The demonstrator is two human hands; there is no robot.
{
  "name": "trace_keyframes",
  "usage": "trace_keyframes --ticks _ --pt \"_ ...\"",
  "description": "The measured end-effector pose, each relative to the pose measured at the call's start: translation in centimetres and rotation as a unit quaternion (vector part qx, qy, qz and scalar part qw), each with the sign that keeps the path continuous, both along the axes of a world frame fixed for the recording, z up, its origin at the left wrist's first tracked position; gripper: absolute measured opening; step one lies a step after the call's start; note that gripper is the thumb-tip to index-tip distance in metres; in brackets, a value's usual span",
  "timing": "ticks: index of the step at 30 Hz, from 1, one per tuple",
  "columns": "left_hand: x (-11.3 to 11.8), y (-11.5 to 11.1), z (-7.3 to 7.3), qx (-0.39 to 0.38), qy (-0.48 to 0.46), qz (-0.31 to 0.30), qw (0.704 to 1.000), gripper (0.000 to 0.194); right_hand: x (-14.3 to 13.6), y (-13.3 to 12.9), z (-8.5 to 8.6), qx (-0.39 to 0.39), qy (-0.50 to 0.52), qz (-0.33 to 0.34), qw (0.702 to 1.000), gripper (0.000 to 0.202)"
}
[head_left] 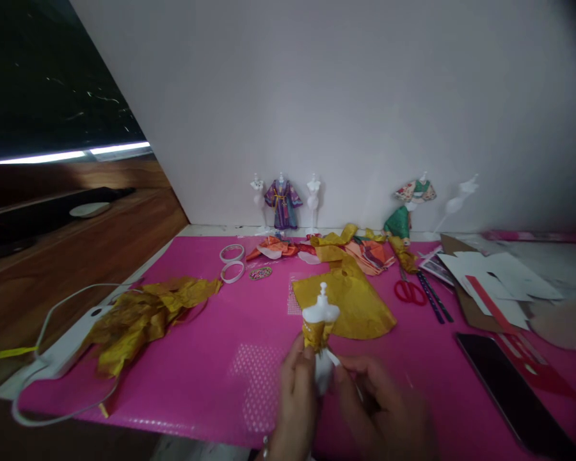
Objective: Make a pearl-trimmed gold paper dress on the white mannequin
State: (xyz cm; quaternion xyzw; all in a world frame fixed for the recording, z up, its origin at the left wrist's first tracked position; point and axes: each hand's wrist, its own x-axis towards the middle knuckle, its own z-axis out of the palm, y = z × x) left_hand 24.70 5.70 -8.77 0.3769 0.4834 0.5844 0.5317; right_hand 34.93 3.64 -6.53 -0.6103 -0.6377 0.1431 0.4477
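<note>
A small white mannequin (320,312) stands upright near the front edge of the table, with a gold fabric bodice (315,334) round its torso. My left hand (298,390) is wrapped round its left side below the bodice. From the right, my right hand (372,400) pinches a narrow white strip (333,358) that reaches the mannequin's waist. The right fingers are slightly blurred. Just behind the mannequin, a wide gold fabric piece (360,307) lies flat.
Crumpled gold fabric (158,310) and a white power strip (70,346) lie left. Tape rolls (232,272), red-handled scissors (409,292), a black phone (513,390) and white papers (504,275) surround the work. Several mannequins, one in a purple robe (283,203), line the wall.
</note>
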Motion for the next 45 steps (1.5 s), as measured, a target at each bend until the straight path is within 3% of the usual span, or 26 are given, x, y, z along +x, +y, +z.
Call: trace_keyframes --ticks 4,8,15,21,29,36,40,42,45 --pt "0.1 0.4 0.6 -0.012 -0.037 -0.01 0.999 0.027 0.1 0.0 0.1 -0.03 0.045 0.006 0.999 0.03" --pt "0.3 -0.1 0.1 -0.018 -0.077 -0.03 0.996 0.028 -0.2 0.3 0.5 -0.028 0.059 0.013 0.998 0.027" --pt "0.2 -1.0 -1.1 0.007 0.028 0.033 0.999 0.036 -0.7 0.5 0.5 -0.007 0.071 -0.005 0.997 0.025" --pt "-0.1 -0.7 -1.2 0.019 0.038 0.044 0.998 0.037 -0.4 0.7 0.5 -0.012 0.094 0.014 0.995 0.025" --pt "0.6 -0.7 -0.3 -0.002 -0.049 -0.044 0.998 0.037 0.1 0.3 0.9 -0.017 0.106 -0.001 0.994 0.02" --pt "1.0 -1.2 -1.1 0.001 0.011 0.024 1.0 0.045 0.2 1.0 0.3 0.024 0.08 -0.011 0.996 0.019" --pt "0.8 -0.5 -0.4 -0.004 -0.006 0.012 1.0 0.036 0.5 1.1 0.4 0.039 0.069 0.012 0.997 0.018" --pt "0.6 -0.1 0.3 -0.03 -0.027 0.004 0.999 0.031 0.7 0.7 0.6 0.023 0.08 -0.021 0.996 0.021" --pt "0.3 0.0 1.1 -0.101 -0.086 -0.057 0.99 0.042 1.4 -0.1 1.0 0.025 0.1 -0.078 0.992 0.019"
